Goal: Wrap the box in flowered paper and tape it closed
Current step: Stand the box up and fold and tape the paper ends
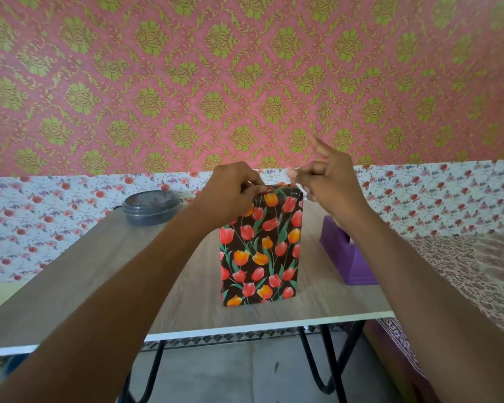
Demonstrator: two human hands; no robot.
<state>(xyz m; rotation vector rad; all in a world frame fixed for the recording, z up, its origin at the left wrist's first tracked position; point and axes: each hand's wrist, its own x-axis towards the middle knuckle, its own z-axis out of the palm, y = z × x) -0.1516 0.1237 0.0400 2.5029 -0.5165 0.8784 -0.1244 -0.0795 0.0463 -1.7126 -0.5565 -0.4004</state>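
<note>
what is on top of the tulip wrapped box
The left hand pinches the top edge of the box; the right hand, blurred, is by its right corner. The top face itself is hidden.

Looks to be a room in a home, going by the pink wallpaper with green damask medallions (245, 82) at twelve o'clock, the white rose-print paper band (41, 222) beneath it, the wood-grain folding table on black metal legs (85, 271) and the brown patterned bedspread (477, 271) at three o'clock.
</note>
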